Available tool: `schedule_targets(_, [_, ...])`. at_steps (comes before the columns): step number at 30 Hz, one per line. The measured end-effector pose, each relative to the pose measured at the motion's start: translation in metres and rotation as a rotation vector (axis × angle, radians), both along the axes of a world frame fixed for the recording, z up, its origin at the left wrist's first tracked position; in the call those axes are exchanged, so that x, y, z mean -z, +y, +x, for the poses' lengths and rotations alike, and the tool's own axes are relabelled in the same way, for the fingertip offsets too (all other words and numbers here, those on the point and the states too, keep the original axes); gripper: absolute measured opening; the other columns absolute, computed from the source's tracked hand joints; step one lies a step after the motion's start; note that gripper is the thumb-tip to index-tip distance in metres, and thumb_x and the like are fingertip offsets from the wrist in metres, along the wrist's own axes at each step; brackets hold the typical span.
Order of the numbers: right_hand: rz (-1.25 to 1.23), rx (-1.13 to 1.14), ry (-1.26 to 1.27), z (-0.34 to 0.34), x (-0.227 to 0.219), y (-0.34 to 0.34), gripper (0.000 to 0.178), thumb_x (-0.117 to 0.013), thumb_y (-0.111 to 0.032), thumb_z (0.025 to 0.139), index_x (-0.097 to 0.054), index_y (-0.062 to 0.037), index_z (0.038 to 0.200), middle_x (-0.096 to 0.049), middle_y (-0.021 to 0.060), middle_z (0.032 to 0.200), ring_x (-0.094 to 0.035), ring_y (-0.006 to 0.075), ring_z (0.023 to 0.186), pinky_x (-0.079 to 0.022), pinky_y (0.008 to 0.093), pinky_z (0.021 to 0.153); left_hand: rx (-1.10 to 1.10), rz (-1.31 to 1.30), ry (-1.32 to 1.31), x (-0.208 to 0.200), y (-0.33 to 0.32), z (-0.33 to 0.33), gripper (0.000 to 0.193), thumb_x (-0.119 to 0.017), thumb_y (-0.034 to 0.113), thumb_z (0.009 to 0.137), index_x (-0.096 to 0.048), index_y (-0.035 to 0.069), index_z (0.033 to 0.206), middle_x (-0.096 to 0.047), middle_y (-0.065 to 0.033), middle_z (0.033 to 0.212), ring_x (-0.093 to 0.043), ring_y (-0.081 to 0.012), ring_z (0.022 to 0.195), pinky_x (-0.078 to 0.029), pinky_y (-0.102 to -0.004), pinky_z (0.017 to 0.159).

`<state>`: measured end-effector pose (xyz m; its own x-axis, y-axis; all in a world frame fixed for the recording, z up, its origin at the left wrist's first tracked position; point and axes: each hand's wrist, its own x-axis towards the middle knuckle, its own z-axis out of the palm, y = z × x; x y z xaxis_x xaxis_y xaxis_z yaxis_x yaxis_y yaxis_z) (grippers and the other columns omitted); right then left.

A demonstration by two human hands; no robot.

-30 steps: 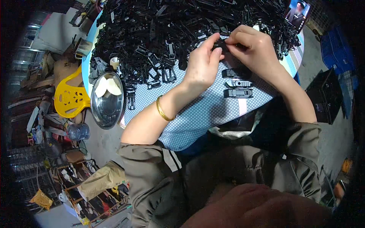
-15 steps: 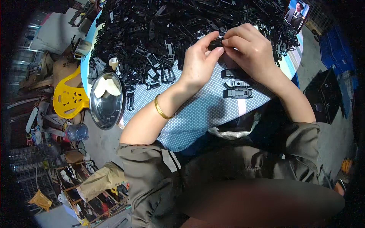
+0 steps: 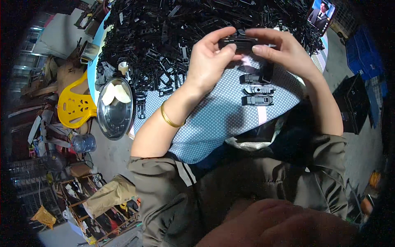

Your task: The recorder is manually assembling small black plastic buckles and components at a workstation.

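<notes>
Above the near side of the pile, a small oblong black plastic part (image 3: 242, 43) is held up between both hands. My left hand (image 3: 209, 57) pinches its left end between thumb and fingers. On its right end are the thumb and fingertips of my right hand (image 3: 284, 48), and the fingers hide part of it. Just below the hands, three similar dark parts lie in a column on the dotted cloth: an upper part (image 3: 249, 78), a middle part (image 3: 258, 90) with a greyer top and a lower part (image 3: 257, 100).
A large heap of black plastic pieces (image 3: 144, 37) covers the far table. A clear oval dish (image 3: 112, 125) with pale slices stands at the left edge, near a tape roll (image 3: 123, 67). A lit phone (image 3: 320, 16) stands far right. Beyond the table is a yellow chair (image 3: 76, 108).
My right hand has moved slightly right and its fingers have straightened along the black part. My left hand has shifted a little left, and more of the part shows between them.
</notes>
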<state>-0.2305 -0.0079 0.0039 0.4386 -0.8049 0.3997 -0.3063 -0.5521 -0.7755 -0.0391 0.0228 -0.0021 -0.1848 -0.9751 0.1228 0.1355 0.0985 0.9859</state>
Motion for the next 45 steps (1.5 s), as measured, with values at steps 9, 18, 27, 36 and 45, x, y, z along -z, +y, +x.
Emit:
schedule_targets(9, [0.249,-0.143,-0.142,-0.003,0.003,0.000,0.031,-0.062,-0.021,0.079,-0.059,-0.0037,0.104,-0.061,0.0035,0.084,-0.057,0.0080,0.073,-0.046,0.0200,0.066,0.151,-0.079,0.035,-0.006,0.001,0.003,0.038,-0.051,0.002,0.082,-0.043,-0.004,0.118,-0.058,-0.0117,0.098,-0.058,-0.0147,0.083,-0.050,-0.0256,0.077])
schedule_targets(18, [0.071,0.108,0.349,-0.091,-0.030,0.004,0.028,-0.052,-0.029,0.086,-0.061,-0.0028,0.081,-0.051,0.0007,0.060,-0.049,0.0065,0.056,-0.042,0.0197,0.052,0.568,-0.237,-0.428,0.008,-0.003,-0.002,0.026,-0.054,0.013,0.082,-0.055,-0.001,0.105,-0.056,-0.0062,0.104,-0.052,-0.0125,0.095,-0.042,-0.0248,0.082])
schedule_targets(27, [-0.351,0.368,0.825,-0.054,0.006,0.025,0.020,-0.061,-0.012,0.070,-0.056,-0.0014,0.086,-0.058,0.0123,0.077,-0.057,0.0305,0.073,-0.044,0.0385,0.064,-0.103,-0.982,-1.057,0.028,-0.030,0.000,0.030,-0.051,0.001,0.071,-0.056,0.001,0.100,-0.054,-0.0114,0.100,-0.047,-0.0287,0.095,-0.042,-0.0337,0.081])
schedule_targets(36, [-0.418,0.168,0.588,-0.035,0.015,-0.009,0.029,-0.058,0.000,0.068,-0.056,-0.0015,0.097,-0.057,0.0137,0.083,-0.056,0.0285,0.077,-0.046,0.0353,0.066,-0.181,-0.948,-0.963,0.023,-0.028,0.003,0.022,-0.054,-0.002,0.069,-0.057,0.002,0.090,-0.055,-0.0113,0.091,-0.053,-0.0273,0.081,-0.047,-0.0312,0.068])
schedule_targets(45, [-0.230,0.089,0.296,-0.025,0.023,-0.045,0.023,-0.052,0.004,0.069,-0.054,0.0000,0.092,-0.060,0.0090,0.084,-0.058,0.0152,0.075,-0.047,0.0265,0.065,-0.058,-0.043,-0.180,0.009,-0.014,0.000,0.028,-0.054,0.003,0.080,-0.048,-0.002,0.107,-0.059,-0.0085,0.074,-0.058,-0.0114,0.061,-0.049,-0.0220,0.061])
